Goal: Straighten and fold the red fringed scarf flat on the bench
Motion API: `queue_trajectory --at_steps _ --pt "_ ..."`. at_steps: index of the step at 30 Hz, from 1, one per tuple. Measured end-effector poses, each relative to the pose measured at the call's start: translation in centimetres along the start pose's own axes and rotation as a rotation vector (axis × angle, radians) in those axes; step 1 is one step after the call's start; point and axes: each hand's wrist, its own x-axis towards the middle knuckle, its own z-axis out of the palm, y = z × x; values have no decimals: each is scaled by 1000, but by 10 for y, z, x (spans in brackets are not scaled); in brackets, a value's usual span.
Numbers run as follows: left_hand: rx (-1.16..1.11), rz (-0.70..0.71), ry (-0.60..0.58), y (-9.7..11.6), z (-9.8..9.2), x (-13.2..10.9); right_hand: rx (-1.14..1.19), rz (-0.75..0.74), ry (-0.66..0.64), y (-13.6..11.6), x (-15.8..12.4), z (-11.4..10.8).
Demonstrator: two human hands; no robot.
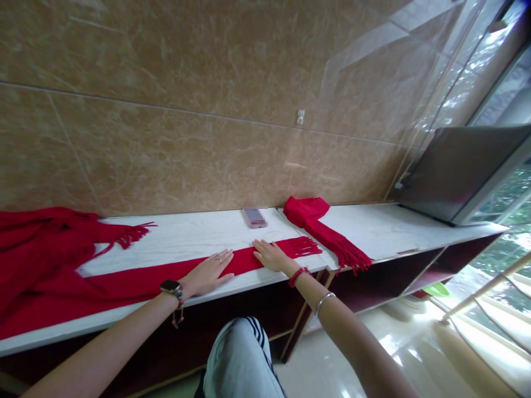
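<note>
A long red scarf (244, 262) lies stretched lengthwise along the white countertop (178, 229), its fringed end to the right. Flat on its middle stretch rests my left hand (208, 273), fingers extended, with a watch on the wrist. Further right, close to the fringe, my right hand (271, 256) also presses on the cloth with fingers out flat. Neither hand grips anything. At the left the scarf runs into a bunched heap of red fabric (41, 254) with fringe; whether they are one piece I cannot tell.
Another red scarf (311, 215), folded, lies right of my hands, its fringe over the counter's front edge. A phone (255, 218) lies near the tiled wall (186, 138). A dark grey box-shaped appliance (464, 171) stands at the far right. Open shelves (365, 290) run below.
</note>
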Motion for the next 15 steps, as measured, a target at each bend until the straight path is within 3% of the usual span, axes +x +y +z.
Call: queue_trajectory --at_steps 5,8,11,15 --pt "-10 1 7 -2 2 0 -111 147 -58 60 -31 -5" --pt "-20 11 31 -3 3 0 -117 263 -40 71 -35 -5" --pt "-16 11 33 -2 4 1 -95 324 56 56 -25 -6" --pt "-3 -4 8 -1 3 0 28 128 87 9 -4 -5"
